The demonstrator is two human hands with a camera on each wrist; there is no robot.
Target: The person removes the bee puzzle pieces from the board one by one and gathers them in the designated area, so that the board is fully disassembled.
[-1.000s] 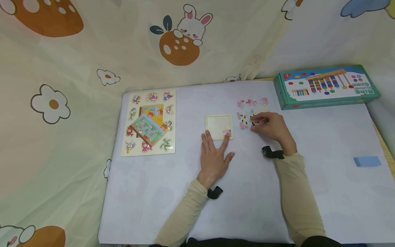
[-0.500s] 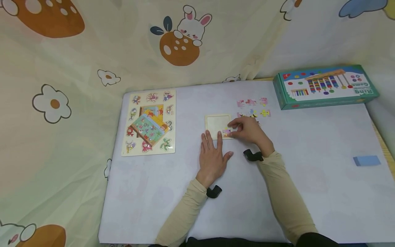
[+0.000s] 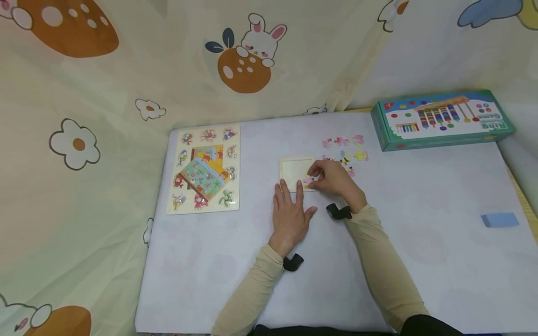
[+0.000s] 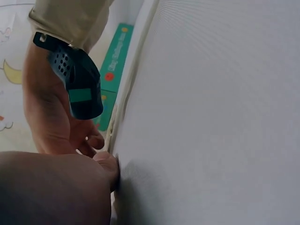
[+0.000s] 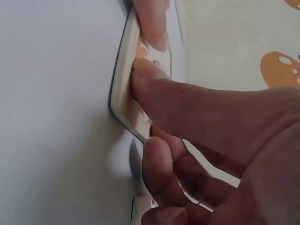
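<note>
A small square puzzle board [image 3: 294, 169] with a raised pale rim lies mid-table. At its lower right corner shows a pink and yellow puzzle piece [image 3: 308, 179]. My left hand [image 3: 289, 221] lies with straight fingers, the fingertips on the board's near edge. At the board's right side my right hand [image 3: 335, 181] pinches a puzzle piece between thumb and fingers; that piece is mostly hidden. Up close in the right wrist view, the thumb [image 5: 150, 84] presses inside the board's rim [image 5: 123, 84]. Several loose pieces [image 3: 360, 156] lie in rows just beyond the right hand, partly covered by it.
On the left is a larger board [image 3: 231, 200] with sea-creature pictures, two small picture puzzles [image 3: 204, 179] stacked askew on it. A green toy box [image 3: 445, 122] stands at the back right. A blue block [image 3: 500, 220] lies near the right edge.
My right hand has moved left from the loose pieces to the board's right side, bringing a puzzle piece. My left index finger has shifted slightly left off the corner piece.
</note>
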